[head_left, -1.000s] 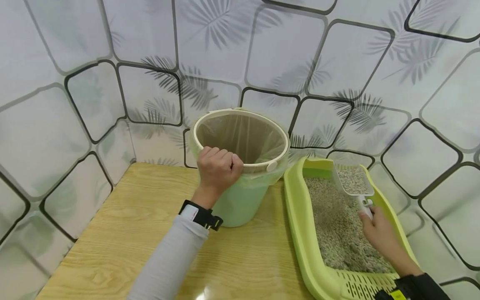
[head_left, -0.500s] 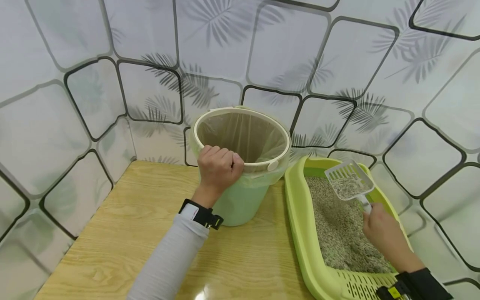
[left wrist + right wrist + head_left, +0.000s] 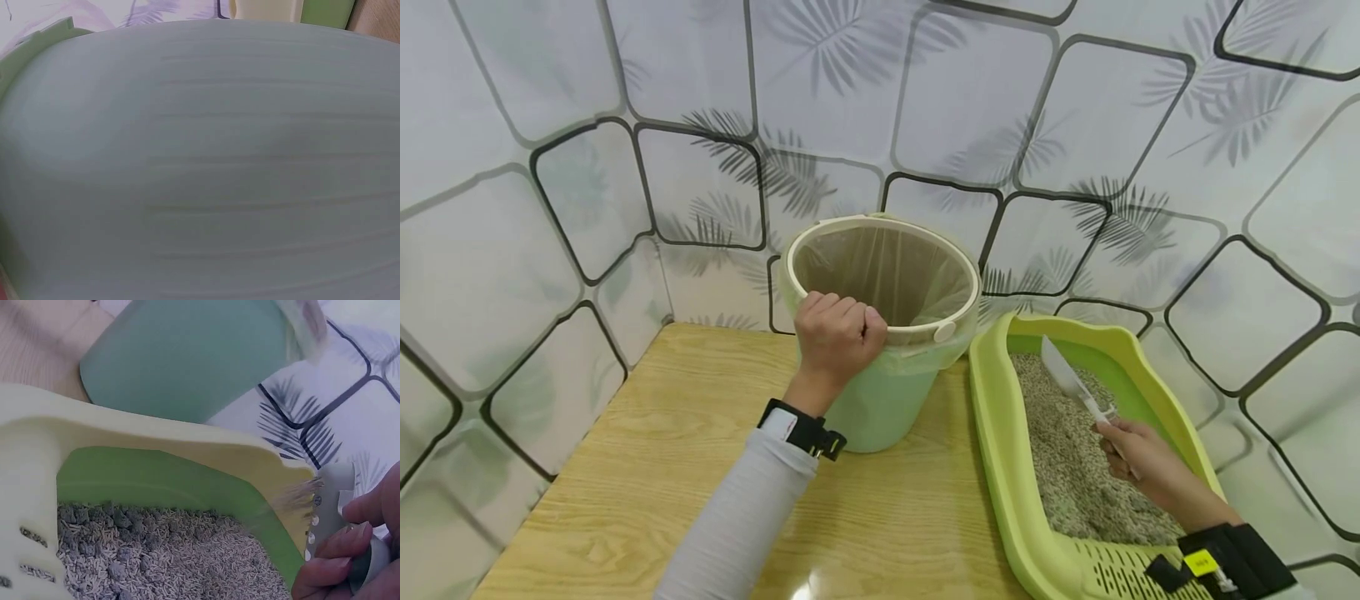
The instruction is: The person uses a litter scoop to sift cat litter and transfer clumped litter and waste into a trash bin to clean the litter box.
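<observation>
My left hand (image 3: 840,335) grips the near rim of a green trash bin (image 3: 880,408) lined with a clear plastic bag (image 3: 880,267). The bin's ribbed side (image 3: 206,156) fills most of the left wrist view. In my right hand (image 3: 1150,467) is the handle of a pale litter scoop (image 3: 1063,371), turned on its edge above the yellow-green litter box (image 3: 1000,467). Grains blur past the scoop's slots in the right wrist view. Pellet litter (image 3: 169,562) covers the box's floor, with darker clumps (image 3: 115,515) along one side.
Bin and box stand side by side on a wood-grain tabletop (image 3: 625,467). A patterned curtain (image 3: 835,83) hangs close behind and at both sides. At the box's near end is a slotted ledge (image 3: 1120,567).
My right hand has turned the scoop from level, with litter in it, onto its edge, and moved it slightly left. My left hand stays on the bin's rim.
</observation>
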### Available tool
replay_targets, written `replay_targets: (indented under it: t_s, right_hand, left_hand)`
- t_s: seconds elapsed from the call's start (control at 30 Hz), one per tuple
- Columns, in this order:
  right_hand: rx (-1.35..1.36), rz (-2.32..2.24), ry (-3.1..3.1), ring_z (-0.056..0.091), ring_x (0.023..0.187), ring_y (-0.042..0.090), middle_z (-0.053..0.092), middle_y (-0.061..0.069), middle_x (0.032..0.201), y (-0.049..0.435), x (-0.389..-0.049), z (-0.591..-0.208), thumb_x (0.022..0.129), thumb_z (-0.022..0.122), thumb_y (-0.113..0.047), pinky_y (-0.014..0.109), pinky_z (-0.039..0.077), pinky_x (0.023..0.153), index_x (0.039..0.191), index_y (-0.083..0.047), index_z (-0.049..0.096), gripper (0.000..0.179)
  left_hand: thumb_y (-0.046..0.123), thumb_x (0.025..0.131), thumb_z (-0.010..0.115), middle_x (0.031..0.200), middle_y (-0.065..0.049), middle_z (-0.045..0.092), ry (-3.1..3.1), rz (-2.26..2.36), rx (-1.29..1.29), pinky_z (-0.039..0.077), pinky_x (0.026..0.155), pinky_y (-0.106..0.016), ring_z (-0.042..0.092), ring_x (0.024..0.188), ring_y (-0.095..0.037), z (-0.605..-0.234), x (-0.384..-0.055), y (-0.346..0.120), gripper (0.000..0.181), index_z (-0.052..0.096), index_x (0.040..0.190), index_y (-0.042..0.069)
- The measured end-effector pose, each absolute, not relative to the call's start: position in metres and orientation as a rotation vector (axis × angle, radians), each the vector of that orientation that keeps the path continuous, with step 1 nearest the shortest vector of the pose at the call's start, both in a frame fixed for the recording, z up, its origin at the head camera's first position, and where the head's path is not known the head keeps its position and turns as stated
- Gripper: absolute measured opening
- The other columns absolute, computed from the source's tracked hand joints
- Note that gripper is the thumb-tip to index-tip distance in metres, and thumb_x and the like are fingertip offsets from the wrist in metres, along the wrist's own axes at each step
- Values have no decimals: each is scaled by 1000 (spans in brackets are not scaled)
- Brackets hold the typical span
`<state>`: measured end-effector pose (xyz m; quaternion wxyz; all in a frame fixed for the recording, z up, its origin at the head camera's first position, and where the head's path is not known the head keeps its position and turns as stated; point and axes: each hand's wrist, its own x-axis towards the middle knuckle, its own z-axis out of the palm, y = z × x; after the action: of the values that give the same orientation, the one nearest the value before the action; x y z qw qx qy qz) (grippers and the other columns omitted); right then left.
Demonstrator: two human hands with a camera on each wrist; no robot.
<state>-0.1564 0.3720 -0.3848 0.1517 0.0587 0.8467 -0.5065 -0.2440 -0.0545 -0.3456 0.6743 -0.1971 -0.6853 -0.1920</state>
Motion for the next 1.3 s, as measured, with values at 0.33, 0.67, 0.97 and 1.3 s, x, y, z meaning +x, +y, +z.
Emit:
replay_targets:
  t_s: [0.33, 0.67, 0.97, 1.3]
  right_hand:
    - [-66, -356, 3337, 39, 50, 17, 45, 10, 68, 371, -145, -401, 103, 44, -15, 30, 31, 44, 112, 16, 43, 32]
    - [96, -872, 2946, 36, 51, 11, 42, 2, 68, 378, -152, -393, 107, 37, -24, 29, 35, 48, 100, 3, 48, 30]
    - [164, -1226, 2618, 37, 54, 7, 43, -1, 74, 380, -153, -392, 109, 33, -29, 27, 37, 52, 119, 3, 49, 37]
    - [181, -695, 3021, 44, 59, 16, 50, 10, 79, 381, -146, -402, 107, 35, -28, 32, 37, 52, 133, 18, 37, 53]
  left_hand:
    - [10, 78, 51, 42, -2, 28, -1532, -445, -447, 33, 51, -33, 24, 42, -18, -344, -244, -54, 38, 33, 45, 11]
    - [12, 79, 52, 42, -1, 29, -1542, -442, -443, 34, 52, -34, 28, 42, -18, -345, -243, -54, 38, 34, 45, 11]
    - [12, 79, 52, 42, -1, 28, -1540, -441, -444, 34, 51, -34, 27, 42, -18, -346, -242, -54, 39, 33, 45, 12]
    - [12, 79, 52, 42, -1, 29, -1549, -444, -444, 34, 52, -34, 28, 42, -18, -345, -241, -55, 39, 34, 45, 11]
